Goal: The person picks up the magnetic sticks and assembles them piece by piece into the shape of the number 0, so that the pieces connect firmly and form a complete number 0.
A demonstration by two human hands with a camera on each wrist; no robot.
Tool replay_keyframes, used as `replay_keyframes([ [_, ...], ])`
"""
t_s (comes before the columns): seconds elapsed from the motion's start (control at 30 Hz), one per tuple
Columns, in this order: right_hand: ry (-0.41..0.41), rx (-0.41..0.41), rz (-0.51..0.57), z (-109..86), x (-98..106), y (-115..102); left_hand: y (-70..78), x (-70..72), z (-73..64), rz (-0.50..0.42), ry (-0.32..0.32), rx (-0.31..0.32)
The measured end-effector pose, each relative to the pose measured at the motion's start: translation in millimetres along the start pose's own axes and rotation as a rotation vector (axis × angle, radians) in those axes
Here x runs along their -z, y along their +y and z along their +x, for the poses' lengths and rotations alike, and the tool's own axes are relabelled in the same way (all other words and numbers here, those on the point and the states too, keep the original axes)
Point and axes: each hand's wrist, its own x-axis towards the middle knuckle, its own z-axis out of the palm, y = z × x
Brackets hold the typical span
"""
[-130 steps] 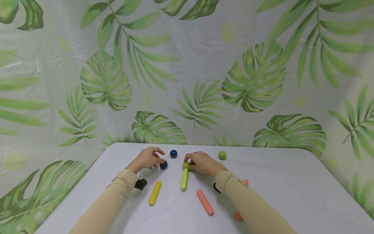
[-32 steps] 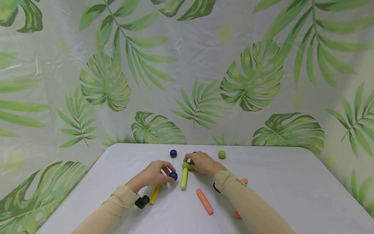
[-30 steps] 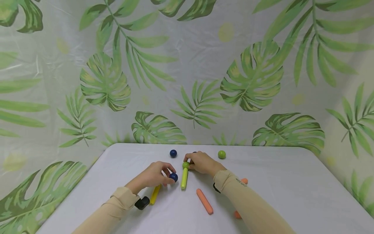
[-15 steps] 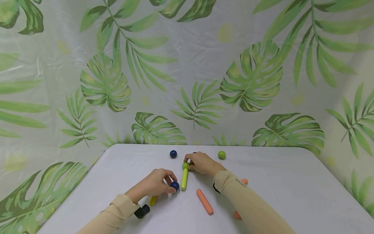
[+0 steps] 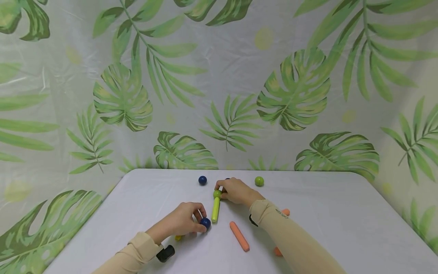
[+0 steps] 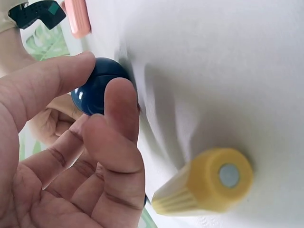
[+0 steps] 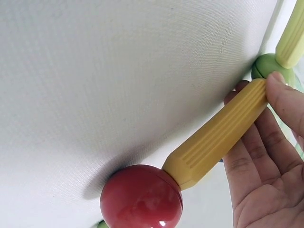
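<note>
My left hand [image 5: 183, 220] pinches a dark blue ball [image 5: 205, 223] between thumb and fingers, close to the lower end of a light-green stick [image 5: 215, 210]. That stick is joined to a green ball [image 5: 217, 194]. My right hand [image 5: 237, 190] pinches the end of a yellow stick [image 7: 216, 135] where it meets the same green ball; a red ball [image 7: 141, 197] sits on its other end. In the head view the right hand hides this yellow stick and red ball. Another yellow stick [image 6: 204, 183], with a metal disc in its end, lies beside the left hand.
On the white table [image 5: 328, 220], a second blue ball [image 5: 202, 180] and a green ball [image 5: 259, 181] sit near the back edge. An orange stick [image 5: 239, 236] lies right of centre. More orange pieces [image 5: 278, 251] show partly from under the right sleeve. A leaf-patterned sheet [image 5: 239, 76] hangs behind.
My left hand has drawn the blue ball toward me and to the right, to near the light-green stick's lower end, covering most of the loose yellow stick. My right hand has stayed in place.
</note>
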Motion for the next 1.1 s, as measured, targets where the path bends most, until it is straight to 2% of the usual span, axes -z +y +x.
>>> replay_keyframes([
  [0.63,-0.003,0.011,0.003,-0.5,2.0,-1.3,4.3,-8.5,-5.1,-0.061,-0.018,0.016],
  [1.1,0.019,0.029,-0.004,-1.7,1.4,-0.3,8.8,-13.7,-5.8,-0.093,-0.019,-0.020],
])
